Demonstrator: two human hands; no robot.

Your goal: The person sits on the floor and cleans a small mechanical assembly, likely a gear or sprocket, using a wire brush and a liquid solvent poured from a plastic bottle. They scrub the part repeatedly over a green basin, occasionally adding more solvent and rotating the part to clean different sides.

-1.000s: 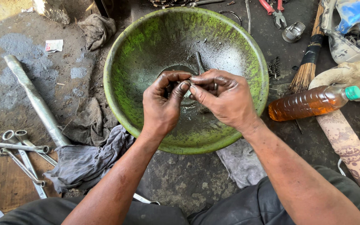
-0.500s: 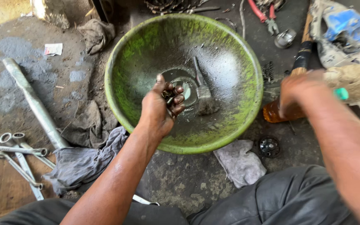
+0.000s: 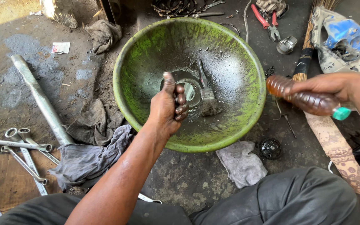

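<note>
The right hand (image 3: 334, 85) had lifted the bottle (image 3: 309, 100), gripping its slick, light middle (cap outward); the left hand (image 3: 169, 104) stayed fisted over the basin (image 3: 146, 50), contents hidden.

Around the work, a grey metal pipe (image 3: 42, 102) lay on the dirty floor (image 3: 17, 75) at nine o'clock, with a cluster of ring spanners (image 3: 19, 154) below it at eight o'clock and a crumpled grey rag (image 3: 86, 160) just beside them. Red-handled pliers (image 3: 265, 18) and a small metal piston (image 3: 286, 44) sat at one o'clock, near a straw broom (image 3: 307, 58). Another pale rag (image 3: 241, 163) lay at five o'clock beside a small black gear (image 3: 270, 148).
</note>
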